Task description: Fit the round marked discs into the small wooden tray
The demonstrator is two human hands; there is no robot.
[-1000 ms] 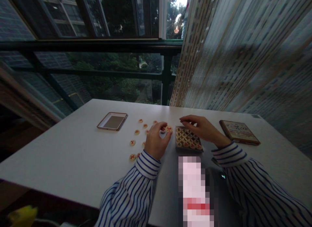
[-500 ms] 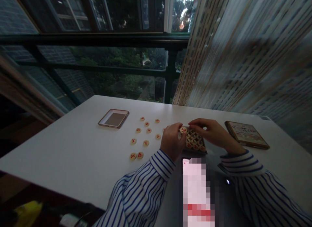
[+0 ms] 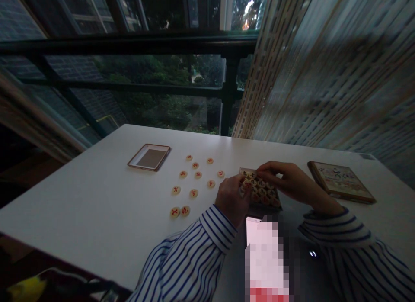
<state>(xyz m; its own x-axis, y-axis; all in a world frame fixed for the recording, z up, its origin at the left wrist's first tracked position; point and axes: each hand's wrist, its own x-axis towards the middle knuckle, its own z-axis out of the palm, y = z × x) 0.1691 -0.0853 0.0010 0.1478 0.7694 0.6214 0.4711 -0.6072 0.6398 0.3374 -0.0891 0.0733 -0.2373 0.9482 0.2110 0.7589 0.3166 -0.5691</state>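
Head | 11 loose discs (image 3: 193, 193) | 1 box (image 3: 269, 206) | left grip (image 3: 231, 199) pinching 1 red-marked disc (image 3: 247, 186) | right grip (image 3: 288, 178): cannot tell

On the surface (image 3: 113, 198), loose discs (image 3: 193, 193) lie between tray (image 3: 151, 158) (left) and box (image 3: 265, 205) (right). The case (image 3: 342, 181) lies farther right.

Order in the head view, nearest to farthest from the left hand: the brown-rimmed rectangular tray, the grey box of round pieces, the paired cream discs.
1. Grey box: right, beside the left hand.
2. Discs: left, near side.
3. Tray: left, far side.
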